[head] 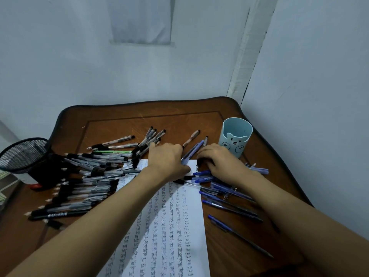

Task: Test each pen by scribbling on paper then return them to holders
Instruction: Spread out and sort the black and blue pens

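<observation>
Mesh holder sits far left, partly cut off, beside heaped black pens. On the scribbled paper, the left hand curls around a blue pen. The right hand bends its fingers down, hiding what they touch; grip unclear. Blue pens lie beneath it, bear cup beyond.

This looks like a study corner in a home rather than an office. A small wooden desk with rounded, scratched edges is pushed into the corner of two plain, pale painted walls, and a rough white strip runs down the join. A pale cloth hangs on the back wall. The stationery is domestic: a black mesh holder, a blue cup with a bear face, loose black pens and blue pens, and a handwritten sheet of paper.
</observation>
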`<state>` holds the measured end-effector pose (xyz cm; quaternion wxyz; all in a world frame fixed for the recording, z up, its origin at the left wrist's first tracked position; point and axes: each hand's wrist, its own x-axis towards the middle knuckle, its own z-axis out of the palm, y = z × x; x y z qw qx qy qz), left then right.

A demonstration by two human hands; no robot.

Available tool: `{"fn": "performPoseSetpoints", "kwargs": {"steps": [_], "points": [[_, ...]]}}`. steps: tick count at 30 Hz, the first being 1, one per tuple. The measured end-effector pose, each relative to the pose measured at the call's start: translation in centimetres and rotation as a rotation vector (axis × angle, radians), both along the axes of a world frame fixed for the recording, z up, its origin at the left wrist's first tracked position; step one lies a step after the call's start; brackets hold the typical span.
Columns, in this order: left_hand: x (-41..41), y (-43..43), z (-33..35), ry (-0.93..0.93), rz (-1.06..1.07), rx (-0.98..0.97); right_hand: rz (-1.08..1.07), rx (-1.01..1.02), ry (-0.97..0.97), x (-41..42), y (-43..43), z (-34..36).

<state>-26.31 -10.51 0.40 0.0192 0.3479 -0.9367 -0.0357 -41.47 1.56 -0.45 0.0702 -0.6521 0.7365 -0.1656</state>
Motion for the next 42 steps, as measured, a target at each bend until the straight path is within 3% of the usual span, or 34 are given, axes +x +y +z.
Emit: {"fn": "performPoseSetpoints", "kwargs": {"steps": [8, 15, 19, 22, 25, 29, 33, 39, 42], "points": [[0.4, 0.1, 0.9, -0.06, -0.041, 0.168, 0.007, -0.065, 0.005, -0.1, -0.2, -0.1], [2.2, -0.1, 0.5, 0.022, -0.064, 0.071, -0.081, -0.09, -0.092, 0.8, 2.0, -0.7], [4.7, -0.7, 1.1, 0.192, 0.016, 0.189, -0.155, -0.182, -0.166, 1.1, 4.1, -0.5], [6.2, 0.3, 1.8, 0.303, -0.084, 0.223, -0.16, -0.286, -0.195, 1.1, 5.5, -0.5], [6.4, 3.3, 1.7, 0.22, -0.25, 0.197, -0.223, -0.35, -0.195, 0.5, 7.1, -0.5], [5.0, 6.1, 0.2, 0.152, -0.381, 0.128, -0.384, -0.306, -0.119, -0.6, 9.1, -0.7], [3.8, 7.7, -0.3, 0.128, -0.447, 0.069, -0.54, -0.287, -0.173, -2.1, 10.4, -0.4], [4.4, 9.1, -1.7, 0.26, -0.534, 0.035, -0.372, -0.002, -0.147, -1.9, 10.4, -0.5], [5.0, 9.7, -2.5, 0.192, -0.606, 0.044, -0.371, 0.017, -0.13, -1.2, 10.0, -1.3]]}}
